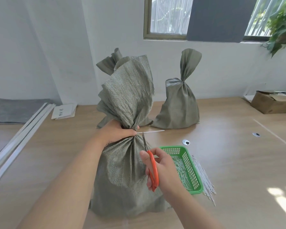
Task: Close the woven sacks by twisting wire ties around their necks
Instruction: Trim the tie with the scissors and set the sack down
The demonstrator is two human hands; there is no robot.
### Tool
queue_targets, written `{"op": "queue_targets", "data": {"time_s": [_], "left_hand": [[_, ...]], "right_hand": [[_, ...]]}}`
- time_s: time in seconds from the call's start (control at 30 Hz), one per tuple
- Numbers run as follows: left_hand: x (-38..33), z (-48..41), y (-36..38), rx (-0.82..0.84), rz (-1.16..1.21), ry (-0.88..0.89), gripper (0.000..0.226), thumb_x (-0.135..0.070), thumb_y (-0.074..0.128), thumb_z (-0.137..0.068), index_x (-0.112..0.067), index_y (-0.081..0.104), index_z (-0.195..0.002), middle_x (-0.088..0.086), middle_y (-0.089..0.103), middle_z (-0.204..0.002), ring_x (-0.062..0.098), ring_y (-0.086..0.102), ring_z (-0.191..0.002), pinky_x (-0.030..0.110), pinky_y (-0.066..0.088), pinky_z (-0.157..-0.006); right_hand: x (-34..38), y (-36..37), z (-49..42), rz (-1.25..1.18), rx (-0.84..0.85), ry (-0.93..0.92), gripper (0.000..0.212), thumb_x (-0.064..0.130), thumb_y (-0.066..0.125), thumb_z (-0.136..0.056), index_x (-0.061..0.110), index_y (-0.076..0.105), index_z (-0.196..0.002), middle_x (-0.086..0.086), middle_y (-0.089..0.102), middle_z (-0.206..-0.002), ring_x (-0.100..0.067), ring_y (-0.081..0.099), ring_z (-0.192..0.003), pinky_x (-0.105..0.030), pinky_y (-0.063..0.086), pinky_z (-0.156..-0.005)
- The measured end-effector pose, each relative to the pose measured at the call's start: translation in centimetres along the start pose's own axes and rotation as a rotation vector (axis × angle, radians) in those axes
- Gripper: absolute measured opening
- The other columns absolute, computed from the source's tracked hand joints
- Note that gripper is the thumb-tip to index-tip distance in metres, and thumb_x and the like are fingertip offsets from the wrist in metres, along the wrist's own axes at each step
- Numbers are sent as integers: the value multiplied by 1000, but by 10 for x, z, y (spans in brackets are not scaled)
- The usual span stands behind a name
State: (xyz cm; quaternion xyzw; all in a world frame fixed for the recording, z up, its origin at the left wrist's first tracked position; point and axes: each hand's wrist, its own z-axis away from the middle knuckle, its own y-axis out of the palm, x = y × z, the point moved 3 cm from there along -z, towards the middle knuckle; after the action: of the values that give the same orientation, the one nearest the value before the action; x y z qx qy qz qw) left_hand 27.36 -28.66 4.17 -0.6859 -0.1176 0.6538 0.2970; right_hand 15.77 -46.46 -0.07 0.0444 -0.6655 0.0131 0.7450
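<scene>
On the counter, the left grip clenched the sack at its neck. The right grip grasped scissors, blades at the tie jutting from the neck. Trimming seemed underway; next, snip close without nicking fabric.

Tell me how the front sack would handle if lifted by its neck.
The sack probably has some weight: its body bulges full and stands on the table. The cloth looks floppy: the top fans out in loose folds above the left hand gripping the neck. Lifted there, it would likely sag and swing.
</scene>
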Motion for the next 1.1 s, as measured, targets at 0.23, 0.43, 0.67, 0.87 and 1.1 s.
{"op": "queue_targets", "data": {"time_s": [0.23, 0.43, 0.67, 0.87, 1.1], "left_hand": [[3, -2, 1, -8, 12, 43, 17, -50, 79, -67, -55, 77, -84, -22, 76, -101, -1, 67, -107, 28, 48, -103], [5, -3, 0, -3, 22, 45, 15, -30, 82, -83, -41, 77, -92, -22, 76, -99, -12, 65, -97, 15, 47, -90], [5, -3, 0, 3, 37, 66, 17, -26, 81, -84, -43, 77, -86, -26, 75, -94, -14, 66, -94, 13, 46, -87], [6, -4, 2, 7, 80, 82, 15, -41, 84, -70, -47, 79, -83, -18, 78, -98, 0, 69, -102, 25, 49, -97], [6, -4, 2, 22, 76, 80, 17, -23, 83, -83, -37, 79, -92, -18, 78, -99, -6, 68, -99, 19, 48, -93]], "right_hand": [[10, 5, -4, 28, 1, 47, 32, 43, 70, -88, 13, 58, -91, -11, 54, -59, -23, 52, -36, -27, 42, -39], [18, 12, -6, 77, 11, 95, 36, 40, 67, -92, 8, 56, -101, -16, 55, -63, -23, 52, -35, -26, 40, -36], [20, 17, -6, 92, 7, 136, 30, 39, 62, -95, 11, 55, -102, -15, 55, -64, -22, 51, -34, -25, 38, -35], [18, 24, -3, 124, -27, 132, 26, 39, 58, -96, 14, 53, -100, -13, 56, -60, -21, 51, -33, -27, 38, -35], [16, 26, 1, 166, -87, 68, 23, 39, 57, -97, 17, 52, -95, -11, 56, -59, -23, 50, -33, -26, 36, -33]]}}
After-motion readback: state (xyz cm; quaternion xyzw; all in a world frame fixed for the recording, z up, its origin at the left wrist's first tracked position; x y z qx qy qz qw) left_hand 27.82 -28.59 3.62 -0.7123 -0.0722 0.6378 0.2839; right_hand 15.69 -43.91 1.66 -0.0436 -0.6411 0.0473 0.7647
